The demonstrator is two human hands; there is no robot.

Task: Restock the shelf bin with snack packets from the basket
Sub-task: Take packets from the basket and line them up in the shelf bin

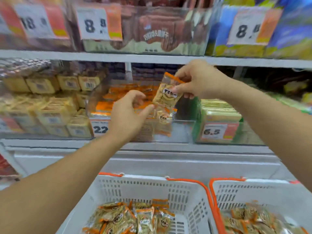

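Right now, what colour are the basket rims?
Orange, on white slatted baskets. Shows best in the head view, the only one.

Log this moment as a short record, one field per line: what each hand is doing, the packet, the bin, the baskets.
right hand: right hand pinches the top of a snack packet above the bin
left hand: left hand reaches up, thumb tip at the packet's lower corner, fingers loosely curled
packet: tilted, orange ends, round label
shelf bin: clear bin on the middle shelf, partly filled with matching packets
near basket: white basket, orange handle, packets inside
second basket: basket on the right, packets inside
price tag: "22" on the bin front
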